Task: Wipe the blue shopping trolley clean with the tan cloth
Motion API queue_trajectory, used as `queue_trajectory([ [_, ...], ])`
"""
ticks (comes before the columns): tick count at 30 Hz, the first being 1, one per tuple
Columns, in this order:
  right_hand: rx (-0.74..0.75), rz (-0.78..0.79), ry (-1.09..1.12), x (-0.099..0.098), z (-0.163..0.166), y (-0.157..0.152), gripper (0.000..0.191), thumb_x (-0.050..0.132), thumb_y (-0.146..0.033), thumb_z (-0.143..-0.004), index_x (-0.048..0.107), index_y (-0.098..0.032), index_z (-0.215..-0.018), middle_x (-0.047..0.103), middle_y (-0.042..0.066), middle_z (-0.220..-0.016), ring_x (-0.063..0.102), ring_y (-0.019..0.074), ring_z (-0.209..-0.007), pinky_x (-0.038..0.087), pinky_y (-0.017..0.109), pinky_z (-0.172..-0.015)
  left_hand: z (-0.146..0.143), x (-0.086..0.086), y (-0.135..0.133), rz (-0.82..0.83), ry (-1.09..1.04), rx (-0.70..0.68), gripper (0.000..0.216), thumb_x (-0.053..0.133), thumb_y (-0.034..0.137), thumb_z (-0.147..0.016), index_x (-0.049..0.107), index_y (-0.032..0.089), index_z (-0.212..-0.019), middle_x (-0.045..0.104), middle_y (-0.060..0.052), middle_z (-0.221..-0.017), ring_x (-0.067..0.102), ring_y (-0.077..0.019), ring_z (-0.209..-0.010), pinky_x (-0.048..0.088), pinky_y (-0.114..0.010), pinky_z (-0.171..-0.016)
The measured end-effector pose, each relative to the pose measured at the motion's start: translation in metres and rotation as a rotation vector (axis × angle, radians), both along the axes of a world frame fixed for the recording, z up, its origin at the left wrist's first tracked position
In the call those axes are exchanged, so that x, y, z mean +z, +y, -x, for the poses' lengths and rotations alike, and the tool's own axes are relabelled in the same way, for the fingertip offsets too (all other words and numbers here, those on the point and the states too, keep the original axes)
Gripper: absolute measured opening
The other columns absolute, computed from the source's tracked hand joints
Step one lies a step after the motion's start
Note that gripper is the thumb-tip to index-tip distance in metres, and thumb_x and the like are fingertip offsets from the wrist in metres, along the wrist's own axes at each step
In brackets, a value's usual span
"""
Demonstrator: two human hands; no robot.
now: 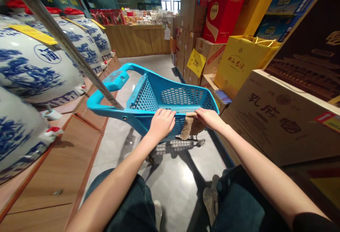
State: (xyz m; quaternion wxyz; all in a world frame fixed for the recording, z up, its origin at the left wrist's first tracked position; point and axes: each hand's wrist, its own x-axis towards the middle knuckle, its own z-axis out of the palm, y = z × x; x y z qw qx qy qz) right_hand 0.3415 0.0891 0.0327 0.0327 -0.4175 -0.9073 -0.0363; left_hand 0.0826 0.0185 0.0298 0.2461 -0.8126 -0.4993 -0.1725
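A blue plastic shopping cart (183, 97) stands sideways before me, its perforated basket showing nothing inside. My left hand (162, 123) curls its fingers over the near rim. To the right, my right hand (209, 118) is closed at the same rim, pinching the top of a brown cloth (187, 127). The cloth hangs down the outside of the basket's near wall. At the cart's left end is its looped handle (95, 104). A metal pole (75, 55) slants from the upper left down to the cart near that handle; its lower end is hidden.
Big blue-and-white jars (37, 65) line a wooden ledge (50, 164) on the left. Cardboard cartons (287, 118), a yellow gift bag (239, 62) and a red box (224, 12) are stacked on the right. A goods-laden counter (138, 40) stands behind the cart on the grey floor.
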Motion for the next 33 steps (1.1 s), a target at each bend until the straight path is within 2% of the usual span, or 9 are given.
queue_trajectory([
  [3,-0.06,0.049,-0.004,-0.001,-0.017,0.005,0.024,0.045,-0.034,-0.108,0.065,-0.02,-0.106,0.07,0.007,-0.105,0.066,0.0183,-0.086,0.033,0.027,-0.063,0.002,0.0,0.0,0.017,0.008,-0.002,0.03,0.051,0.025,-0.101,0.069,0.013,-0.121,0.075,-0.012,-0.108,0.066,-0.0263,-0.099,0.047,-0.043,-0.099],
  [5,-0.093,0.036,-0.006,-0.003,-0.018,0.003,0.024,0.045,-0.032,-0.108,0.065,-0.019,-0.106,0.07,0.008,-0.105,0.066,0.019,-0.087,0.035,0.027,-0.064,-0.001,-0.002,-0.002,0.023,0.0,0.006,0.032,0.051,0.025,-0.101,0.069,0.011,-0.123,0.075,-0.014,-0.111,0.067,-0.0275,-0.103,0.046,-0.046,-0.104],
  [9,-0.093,-0.046,0.021,-0.008,0.004,-0.009,0.025,0.043,-0.027,-0.107,0.066,-0.016,-0.109,0.07,0.011,-0.104,0.066,0.0214,-0.091,0.039,0.029,-0.071,-0.017,-0.01,-0.006,0.018,-0.033,-0.012,0.04,0.048,0.024,-0.101,0.065,0.009,-0.133,0.073,-0.017,-0.125,0.064,-0.0309,-0.119,0.035,-0.055,-0.119],
  [13,-0.019,-0.09,0.085,-0.01,0.02,-0.016,0.024,0.043,-0.026,-0.108,0.065,-0.016,-0.113,0.07,0.011,-0.106,0.065,0.0214,-0.093,0.041,0.029,-0.075,-0.028,-0.016,-0.007,0.057,-0.017,-0.075,0.045,0.049,0.024,-0.099,0.061,0.009,-0.14,0.068,-0.017,-0.136,0.06,-0.0298,-0.128,0.036,-0.051,-0.121],
  [17,0.015,0.016,0.087,-0.005,0.001,-0.007,0.021,0.046,-0.03,-0.108,0.064,-0.019,-0.108,0.07,0.007,-0.105,0.065,0.0184,-0.089,0.039,0.027,-0.07,-0.02,-0.013,-0.005,0.084,-0.015,-0.061,0.045,0.048,0.021,-0.099,0.061,0.011,-0.141,0.071,-0.015,-0.131,0.064,-0.0271,-0.12,0.041,-0.045,-0.116],
  [20,-0.038,0.115,0.056,0.0,-0.02,0.001,0.02,0.05,-0.031,-0.107,0.064,-0.02,-0.098,0.071,0.006,-0.101,0.066,0.0187,-0.091,0.038,0.026,-0.069,-0.013,-0.01,-0.005,0.097,0.004,-0.065,0.046,0.049,0.019,-0.097,0.06,0.012,-0.141,0.071,-0.014,-0.13,0.064,-0.0275,-0.118,0.043,-0.045,-0.113],
  [23,-0.099,0.132,0.004,0.003,-0.026,0.001,0.022,0.048,-0.032,-0.107,0.064,-0.019,-0.099,0.072,0.008,-0.104,0.068,0.02,-0.091,0.038,0.026,-0.068,-0.013,-0.011,-0.005,0.072,0.02,-0.067,0.046,0.051,0.02,-0.097,0.061,0.01,-0.14,0.071,-0.016,-0.13,0.064,-0.0291,-0.119,0.044,-0.045,-0.112],
  [27,-0.119,0.061,0.006,-0.001,-0.003,-0.011,0.022,0.046,-0.03,-0.107,0.063,-0.017,-0.108,0.071,0.01,-0.108,0.068,0.0201,-0.091,0.041,0.026,-0.068,-0.021,-0.016,-0.006,0.036,-0.02,-0.038,0.044,0.051,0.023,-0.097,0.062,0.008,-0.138,0.072,-0.017,-0.126,0.065,-0.0297,-0.117,0.044,-0.047,-0.112],
  [33,0.014,-0.009,0.088,-0.006,0.027,-0.022,0.021,0.044,-0.022,-0.107,0.065,-0.017,-0.11,0.071,0.01,-0.106,0.067,0.0183,-0.09,0.043,0.026,-0.072,-0.023,-0.018,-0.003,0.044,-0.016,-0.091,0.041,0.05,0.021,-0.098,0.063,0.011,-0.135,0.071,-0.015,-0.13,0.063,-0.0288,-0.122,0.036,-0.05,-0.118],
])
